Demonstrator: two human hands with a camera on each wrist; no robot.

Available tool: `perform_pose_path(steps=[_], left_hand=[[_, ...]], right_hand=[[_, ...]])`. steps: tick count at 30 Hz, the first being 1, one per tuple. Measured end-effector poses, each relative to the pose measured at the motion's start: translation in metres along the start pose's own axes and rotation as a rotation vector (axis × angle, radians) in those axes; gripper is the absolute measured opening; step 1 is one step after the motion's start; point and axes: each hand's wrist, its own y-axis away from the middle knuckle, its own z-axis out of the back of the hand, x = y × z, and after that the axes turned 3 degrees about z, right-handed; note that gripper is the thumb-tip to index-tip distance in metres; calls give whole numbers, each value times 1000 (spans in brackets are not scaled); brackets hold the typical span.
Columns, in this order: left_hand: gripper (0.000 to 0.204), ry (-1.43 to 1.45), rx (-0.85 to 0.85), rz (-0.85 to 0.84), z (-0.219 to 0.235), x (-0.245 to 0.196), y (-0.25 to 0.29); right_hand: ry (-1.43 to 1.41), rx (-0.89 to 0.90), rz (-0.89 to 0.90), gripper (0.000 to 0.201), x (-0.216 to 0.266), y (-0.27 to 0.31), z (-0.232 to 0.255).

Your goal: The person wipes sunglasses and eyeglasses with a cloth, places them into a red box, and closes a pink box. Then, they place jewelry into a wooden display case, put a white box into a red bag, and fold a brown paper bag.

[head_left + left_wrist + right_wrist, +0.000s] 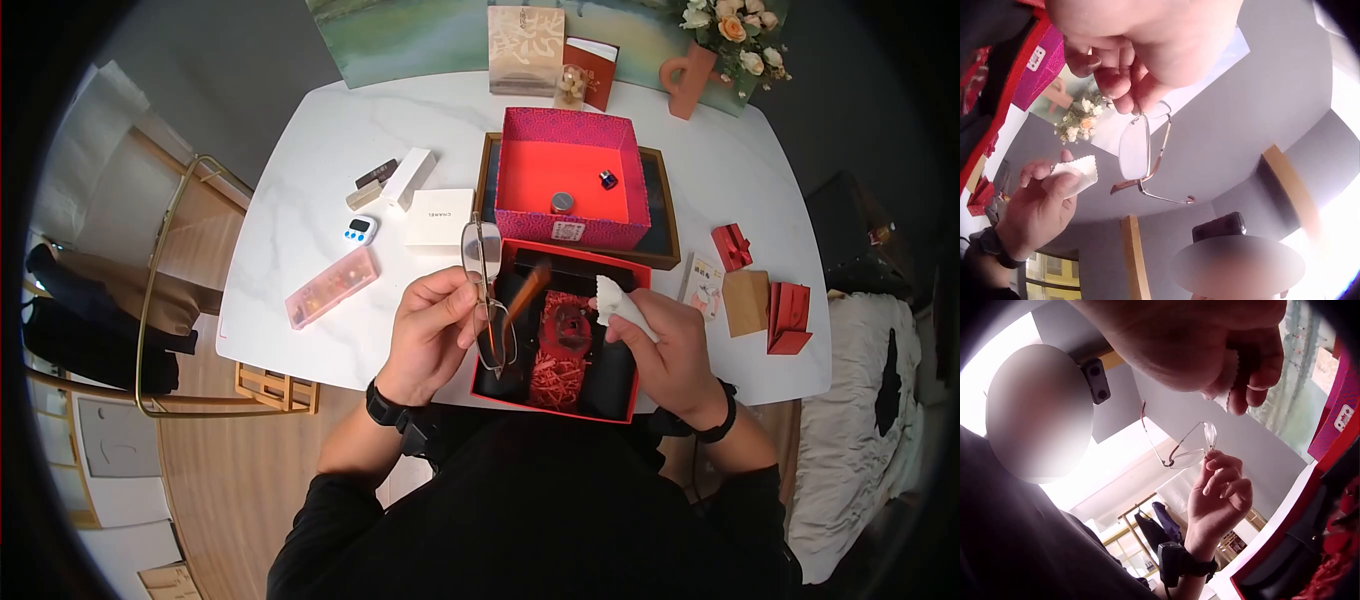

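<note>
My left hand (428, 335) pinches a pair of thin-framed eyeglasses (1134, 150) near the bridge, holding them upright with the temples unfolded. In my right hand (668, 345) is a small white cloth (622, 305) with a zigzag edge, gripped between thumb and fingers. The cloth is apart from the lenses, to their right in the head view. Beneath both hands lies an open red box (580, 254) with black lining, red shredded paper (556, 378) and a dark red, clear-looking item inside, partly covered by the glasses and hands.
Behind stands a pink patterned box (515, 225) on a dark framed tray (660, 200). To the left lie a white Chanel box (440, 215), a timer (360, 230) and a pink clear case (333, 287). Red small boxes (790, 318) and a flower vase (690, 85) are at right.
</note>
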Motion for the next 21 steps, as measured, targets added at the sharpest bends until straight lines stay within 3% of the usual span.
perform_pose_path(steps=[3,6,7,8,10,16,21], left_hand=[[23,10,17,45,-7,2,-3],[22,80,11,67,-10,1,-4],[20,124,78,68,-7,1,-5],[20,168,144,68,-6,2,-5],[20,142,102,83,-8,1,-5],[21,55,44,77,-7,6,-4],[19,29,8,86,-12,5,-1]], right_hand=[[85,-78,118,16,1,-5,-3],[66,-82,112,17,0,-9,-2],[66,-82,112,17,1,-9,-1],[75,-60,68,18,4,-10,1],[85,-37,23,18,7,-11,0],[-388,-60,-196,23,-8,-12,-12],[-400,35,-304,33,-13,-21,-9]])
